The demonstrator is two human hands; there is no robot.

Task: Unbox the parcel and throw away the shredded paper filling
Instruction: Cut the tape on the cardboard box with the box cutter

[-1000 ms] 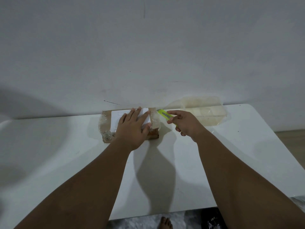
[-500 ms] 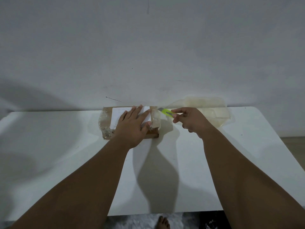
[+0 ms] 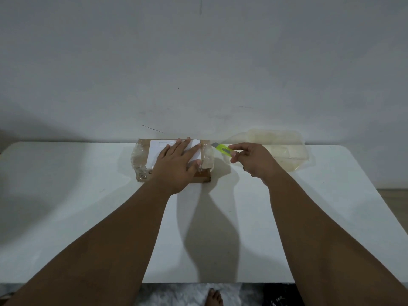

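A small brown cardboard parcel, wrapped in clear tape and bearing a white label, lies at the far edge of the white table against the wall. My left hand lies flat on top of it, fingers spread over the label. My right hand pinches a yellow-green utility knife, whose tip points at the parcel's far right corner, just short of the tape. The parcel is closed, so no filling shows.
A clear plastic container sits at the back right of the table, just behind my right hand. The grey wall rises directly behind the parcel. A bare foot stands on the floor below the table's near edge.
The right hand with the knife has drawn slightly back to the right, away from the parcel's end. The left hand stays pressed on the parcel. The camera has tilted slightly.
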